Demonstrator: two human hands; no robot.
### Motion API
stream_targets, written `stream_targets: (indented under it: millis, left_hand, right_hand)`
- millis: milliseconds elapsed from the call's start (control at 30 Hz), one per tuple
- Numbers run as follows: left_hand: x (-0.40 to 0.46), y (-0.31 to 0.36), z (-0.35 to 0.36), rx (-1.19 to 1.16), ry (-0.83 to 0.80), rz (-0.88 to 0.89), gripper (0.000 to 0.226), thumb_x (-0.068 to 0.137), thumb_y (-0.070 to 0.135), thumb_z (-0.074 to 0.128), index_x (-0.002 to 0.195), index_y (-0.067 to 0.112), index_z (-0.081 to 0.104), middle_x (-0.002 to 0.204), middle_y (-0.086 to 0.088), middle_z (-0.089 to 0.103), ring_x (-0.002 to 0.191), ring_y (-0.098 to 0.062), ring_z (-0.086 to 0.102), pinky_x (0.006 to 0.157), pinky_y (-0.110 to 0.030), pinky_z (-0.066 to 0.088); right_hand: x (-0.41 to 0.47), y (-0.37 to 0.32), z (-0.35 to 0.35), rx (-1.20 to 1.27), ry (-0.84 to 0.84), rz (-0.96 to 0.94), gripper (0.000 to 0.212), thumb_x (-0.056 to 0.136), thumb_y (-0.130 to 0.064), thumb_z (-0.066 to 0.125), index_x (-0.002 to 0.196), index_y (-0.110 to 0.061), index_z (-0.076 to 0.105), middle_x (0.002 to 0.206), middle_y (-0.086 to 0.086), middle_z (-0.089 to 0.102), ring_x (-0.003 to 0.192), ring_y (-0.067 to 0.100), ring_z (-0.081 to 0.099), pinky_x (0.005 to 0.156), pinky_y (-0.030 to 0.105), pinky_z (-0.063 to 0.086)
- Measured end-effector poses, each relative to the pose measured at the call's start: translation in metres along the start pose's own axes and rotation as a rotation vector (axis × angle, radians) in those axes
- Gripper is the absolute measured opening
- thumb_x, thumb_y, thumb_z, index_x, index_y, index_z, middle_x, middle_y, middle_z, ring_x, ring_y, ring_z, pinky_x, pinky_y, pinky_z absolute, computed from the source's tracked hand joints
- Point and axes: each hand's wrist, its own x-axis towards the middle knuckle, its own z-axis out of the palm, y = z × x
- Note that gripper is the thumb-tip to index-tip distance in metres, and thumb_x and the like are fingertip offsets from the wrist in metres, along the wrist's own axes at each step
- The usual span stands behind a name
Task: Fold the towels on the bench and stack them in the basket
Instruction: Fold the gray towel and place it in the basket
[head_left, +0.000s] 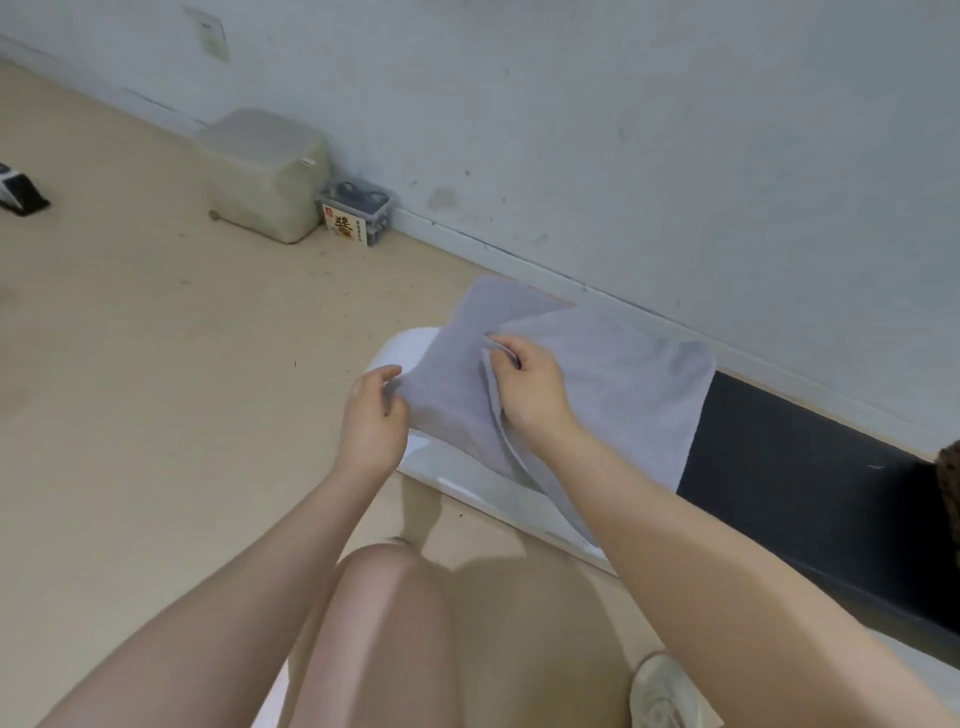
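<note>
The pale wall (623, 130) fills the upper part of the view, and the beige floor (130, 364) spreads across the left and bottom. Against the wall runs the desk (779, 467), a long low piece with a black top and a white rim and white rounded end at the left. A grey towel (613, 384) lies over that left end, partly folded: one layer lies flat on the black top toward the wall, and another flap overlaps it from the left, its near edge hanging over the white rim. Both bare forearms reach in from the bottom. The right hand (530, 384) rests on the middle of the towel, its fingers closed in a pinch on the edge of the upper layer. The left hand (374, 415) holds the towel's left corner, thumb and fingers closed on the cloth, just off the white end of the desk. On the floor by the wall stand a pale lidded bin (265, 171) and, touching it on the right, a small clear box (358, 213) with an orange label. A brown patterned object (948, 493) shows at the right edge; what it is cannot be told.
</note>
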Motion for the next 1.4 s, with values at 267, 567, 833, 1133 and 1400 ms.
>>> stream_targets:
  millis: [267, 567, 833, 1133, 1400]
  left_hand:
    - [0.015, -0.028, 0.001, -0.337, -0.180, -0.400, 0.021, 0.094, 0.021, 0.052, 0.110, 0.009, 0.055, 0.100, -0.001, 0.059, 0.092, -0.020, 0.051, 0.077, -0.027, 0.041]
    - [0.008, 0.017, -0.002, -0.517, -0.213, -0.115, 0.007, 0.088, 0.008, 0.059, 0.092, 0.012, 0.063, 0.087, 0.000, 0.065, 0.078, -0.012, 0.059, 0.071, -0.022, 0.050]
    - [-0.012, 0.056, 0.037, -0.198, -0.210, -0.013, 0.013, 0.081, 0.014, 0.066, 0.082, 0.019, 0.054, 0.074, 0.009, 0.056, 0.068, -0.008, 0.051, 0.065, -0.021, 0.041]
    - [-0.033, 0.062, 0.055, -0.491, -0.259, -0.034, 0.017, 0.089, 0.013, 0.059, 0.087, 0.023, 0.073, 0.065, 0.008, 0.066, 0.061, -0.007, 0.056, 0.060, -0.026, 0.043]
    - [-0.037, 0.058, 0.060, -0.646, -0.286, -0.097, 0.023, 0.096, 0.011, 0.048, 0.106, 0.008, 0.069, 0.083, 0.000, 0.071, 0.076, -0.005, 0.066, 0.072, -0.018, 0.054]
  right_hand:
    - [-0.004, 0.016, 0.024, -0.247, -0.167, -0.037, 0.012, 0.084, -0.005, 0.047, 0.073, -0.002, 0.052, 0.059, 0.001, 0.038, 0.057, 0.014, 0.033, 0.054, 0.026, 0.026]
    - [-0.018, 0.015, 0.014, -0.244, -0.040, -0.057, 0.025, 0.092, -0.011, 0.048, 0.112, -0.008, 0.062, 0.102, 0.009, 0.062, 0.094, 0.022, 0.056, 0.083, 0.031, 0.045]
    - [-0.041, 0.007, -0.022, -0.215, 0.123, -0.115, 0.028, 0.091, -0.007, 0.052, 0.118, -0.011, 0.058, 0.099, 0.002, 0.054, 0.082, 0.014, 0.050, 0.066, 0.006, 0.036]
    - [-0.058, 0.011, -0.030, -0.411, 0.130, -0.202, 0.027, 0.093, -0.010, 0.045, 0.118, -0.013, 0.052, 0.117, 0.001, 0.054, 0.100, 0.018, 0.054, 0.074, 0.031, 0.044]
    - [-0.054, 0.025, -0.027, -0.475, 0.164, -0.285, 0.018, 0.094, -0.021, 0.050, 0.107, -0.015, 0.061, 0.108, 0.003, 0.058, 0.090, 0.021, 0.058, 0.068, 0.034, 0.045]
